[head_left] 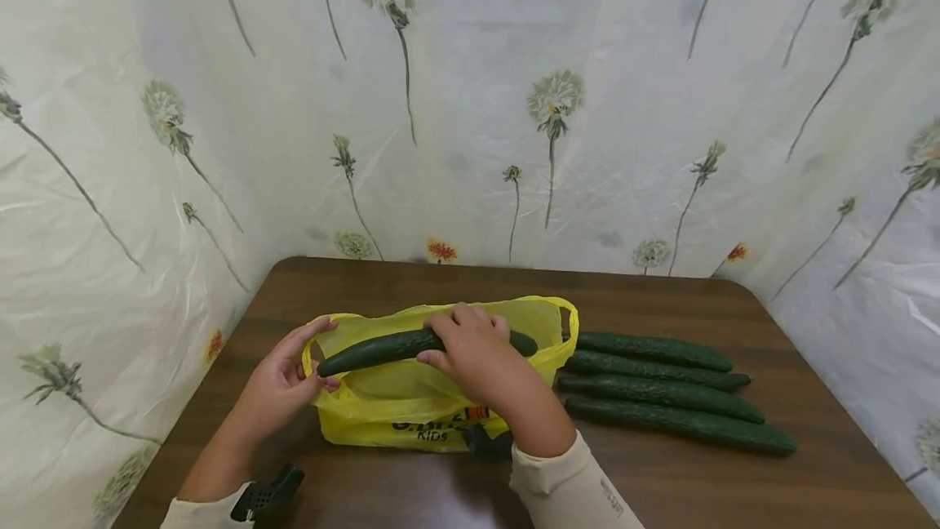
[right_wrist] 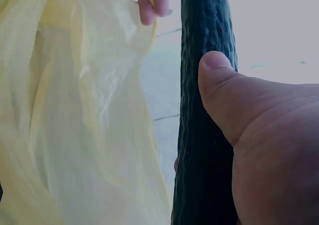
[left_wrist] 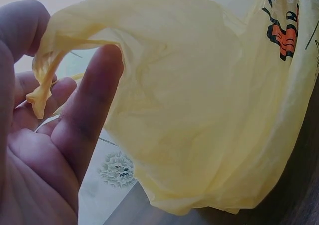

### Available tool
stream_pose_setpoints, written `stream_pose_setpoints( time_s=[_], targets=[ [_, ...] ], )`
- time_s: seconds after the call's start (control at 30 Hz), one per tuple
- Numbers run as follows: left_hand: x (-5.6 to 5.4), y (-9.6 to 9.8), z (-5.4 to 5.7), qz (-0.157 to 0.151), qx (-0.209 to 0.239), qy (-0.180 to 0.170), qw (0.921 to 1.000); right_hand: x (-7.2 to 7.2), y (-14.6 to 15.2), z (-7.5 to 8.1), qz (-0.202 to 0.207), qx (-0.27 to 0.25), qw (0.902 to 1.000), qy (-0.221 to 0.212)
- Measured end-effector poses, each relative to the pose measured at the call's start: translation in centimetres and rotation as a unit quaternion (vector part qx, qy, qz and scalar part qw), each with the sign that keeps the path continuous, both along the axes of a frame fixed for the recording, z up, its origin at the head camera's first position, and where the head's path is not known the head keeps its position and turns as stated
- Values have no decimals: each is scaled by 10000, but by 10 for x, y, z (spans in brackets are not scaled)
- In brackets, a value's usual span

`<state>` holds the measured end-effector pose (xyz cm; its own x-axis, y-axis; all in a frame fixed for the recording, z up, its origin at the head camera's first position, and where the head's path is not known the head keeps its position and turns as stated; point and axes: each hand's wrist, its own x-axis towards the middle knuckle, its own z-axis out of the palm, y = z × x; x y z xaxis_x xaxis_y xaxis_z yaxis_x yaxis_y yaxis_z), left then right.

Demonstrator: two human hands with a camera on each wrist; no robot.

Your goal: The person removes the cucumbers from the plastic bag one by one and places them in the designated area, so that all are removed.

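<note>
A long dark green cucumber [head_left: 385, 348] lies across above the mouth of a yellow plastic bag [head_left: 360, 423]. My right hand [head_left: 473, 353] grips it around its middle, and in the right wrist view the thumb presses along the bumpy skin of the cucumber [right_wrist: 207, 125]. My left hand [head_left: 282, 386] holds the bag by its left handle loop, near the cucumber's tapered end. In the left wrist view the fingers hook through the handle [left_wrist: 45, 80], and the bag's side hangs below. What is inside the bag is hidden.
Several more cucumbers [head_left: 668, 390] lie side by side on the brown wooden table [head_left: 661, 488], right of the bag. A white sheet with dandelion prints [head_left: 470, 104] hangs around the table's back and sides.
</note>
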<state>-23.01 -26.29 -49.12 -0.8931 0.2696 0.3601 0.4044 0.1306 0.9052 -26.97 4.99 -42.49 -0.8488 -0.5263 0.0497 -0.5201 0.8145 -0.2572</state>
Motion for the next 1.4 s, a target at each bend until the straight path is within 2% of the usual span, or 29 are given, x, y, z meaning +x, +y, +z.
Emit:
stream_pose_setpoints(
  time_s=[0.2,0.47,0.83,1.0,1.17,1.27,1.4],
  targets=[
    [-1,1,-1,101,-104,264,9995,10,7,4,-39,-146,9999,61],
    [-2,3,-3,329,-314,273,9986,21,16,9,79,-434,9987,267],
    [0,4,-5,469,-432,288,9975,48,25,33,308,-750,9944,671],
    [-1,5,-5,322,-368,341,9982,56,30,36,239,-725,9948,673],
    [-1,5,-4,32,-184,327,9993,63,33,35,129,-602,9966,539],
    [0,5,-4,-90,-88,282,9995,67,36,32,110,-591,9970,487],
    [0,6,-4,-106,-79,256,9996,73,38,24,144,-539,9973,487]
  ],
)
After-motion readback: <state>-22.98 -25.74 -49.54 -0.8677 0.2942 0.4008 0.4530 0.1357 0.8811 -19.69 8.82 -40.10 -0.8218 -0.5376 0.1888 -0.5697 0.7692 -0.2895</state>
